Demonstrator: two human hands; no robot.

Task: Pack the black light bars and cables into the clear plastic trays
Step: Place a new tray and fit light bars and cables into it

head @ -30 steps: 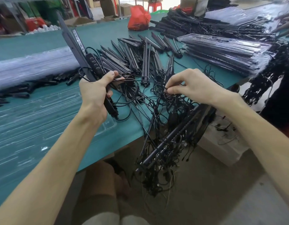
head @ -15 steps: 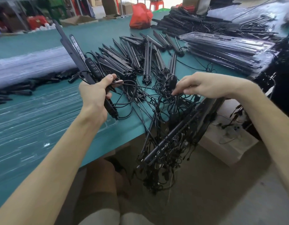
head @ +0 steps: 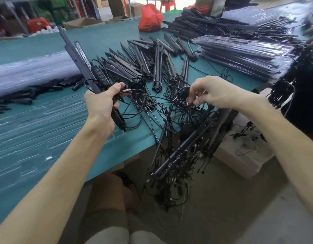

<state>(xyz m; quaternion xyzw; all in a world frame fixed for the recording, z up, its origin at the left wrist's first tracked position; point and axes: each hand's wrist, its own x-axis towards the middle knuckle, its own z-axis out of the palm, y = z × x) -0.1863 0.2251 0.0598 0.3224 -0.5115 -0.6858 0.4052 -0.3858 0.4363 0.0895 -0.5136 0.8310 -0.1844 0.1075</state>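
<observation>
**Two hands at the near edge of a green table (head: 106, 37).** The left hand (head: 99, 106) has fingers and thumb wrapped round two black light bars (head: 73, 53). They are held together and point up and away, and one shows its strip of lamps. One inline controller (head: 99, 76) with a row of buttons lies against them just above the thumb. The right hand (head: 217, 92) has its fingertips curled and pinched on the cables (head: 176, 104), a tangle that trails from the table top over the edge. At least two more bars hang slanted in the overhanging bundle (head: 183, 148). Beyond the hands, a loose heap of bars (head: 143, 62) lies fanned on the table, well over a dozen, too crowded for an exact count. Containers: a clear tray (head: 37, 131) lies flat beneath the left forearm with the table's green showing through it. Whether it is one tray or several nested cannot be told. At the right rear stands a stack of filled trays (head: 240, 51), several layers deep, each holding black bars laid lengthwise. One red bag (head: 149, 18) sits on the table's far side.
</observation>
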